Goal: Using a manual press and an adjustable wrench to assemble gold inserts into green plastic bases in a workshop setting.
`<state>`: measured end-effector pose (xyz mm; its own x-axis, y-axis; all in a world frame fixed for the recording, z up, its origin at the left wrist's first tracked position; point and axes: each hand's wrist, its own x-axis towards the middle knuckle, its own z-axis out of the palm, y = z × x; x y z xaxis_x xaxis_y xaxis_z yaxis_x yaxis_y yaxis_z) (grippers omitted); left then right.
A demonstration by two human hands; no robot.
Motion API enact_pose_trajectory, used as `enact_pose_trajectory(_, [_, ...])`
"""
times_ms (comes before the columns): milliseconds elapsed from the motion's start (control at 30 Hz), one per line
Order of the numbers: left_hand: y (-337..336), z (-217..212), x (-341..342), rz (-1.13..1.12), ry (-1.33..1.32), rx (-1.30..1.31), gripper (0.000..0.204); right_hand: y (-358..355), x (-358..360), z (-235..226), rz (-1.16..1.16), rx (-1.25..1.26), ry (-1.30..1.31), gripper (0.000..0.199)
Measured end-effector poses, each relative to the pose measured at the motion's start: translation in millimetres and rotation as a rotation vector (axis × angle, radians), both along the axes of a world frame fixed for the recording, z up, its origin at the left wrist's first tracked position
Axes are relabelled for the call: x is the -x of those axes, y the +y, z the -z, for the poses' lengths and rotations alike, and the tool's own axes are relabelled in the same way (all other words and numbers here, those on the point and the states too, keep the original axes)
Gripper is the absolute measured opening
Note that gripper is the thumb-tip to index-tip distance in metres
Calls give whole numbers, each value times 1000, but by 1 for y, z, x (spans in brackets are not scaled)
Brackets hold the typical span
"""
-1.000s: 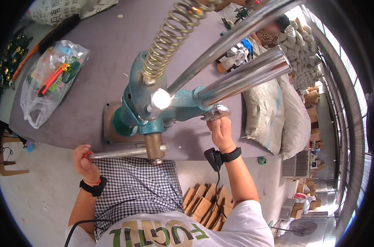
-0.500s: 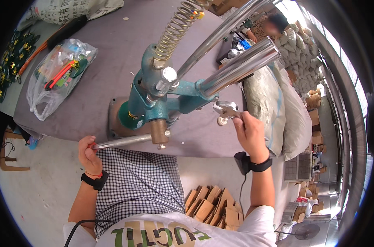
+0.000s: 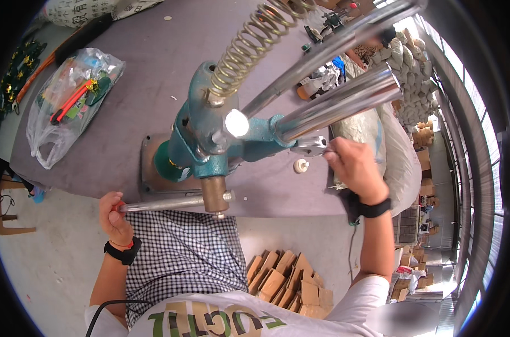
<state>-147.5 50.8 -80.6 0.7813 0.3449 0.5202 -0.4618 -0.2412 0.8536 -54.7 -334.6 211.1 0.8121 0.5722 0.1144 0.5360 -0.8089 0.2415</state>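
Observation:
A teal hand press [image 3: 197, 121] stands at the table's front edge, with a coiled spring [image 3: 241, 59] and two chrome bars rising from it. My left hand [image 3: 115, 222] is closed round the red-tipped end of the press's metal lever [image 3: 168, 204], which passes through a brass-coloured block [image 3: 214, 194]. In my closed right hand [image 3: 358, 169] is an adjustable wrench [image 3: 314, 146]. Its jaws are at the right end of the teal clamp arm, just below the thick chrome bar [image 3: 339, 104]; whether they grip a bolt there is hidden. A small white round part [image 3: 301, 165] lies below the wrench.
On the table's left lie a clear plastic bag [image 3: 47, 132] and a red-handled tool [image 3: 72, 104]. Full woven sacks [image 3: 401, 163] stand to the right. Flattened cardboard [image 3: 288, 281] is on the floor in front of me. A co-worker's arm [image 3: 356, 58] shows at the far right.
My right hand has brought the wrench in against the clamp arm, the hand itself moving right and turning. The left hand stays on the lever. The view has shifted slightly.

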Motion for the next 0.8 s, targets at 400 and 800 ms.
enact_pose_trajectory(400, [5,-4,9,-53,-7,-93,38,-3,-8,37,22,-405,108,17])
enact_pose_trajectory(800, [-4,-9,1,-71,35,-64,37,-4,1,105,87,-826,114,23])
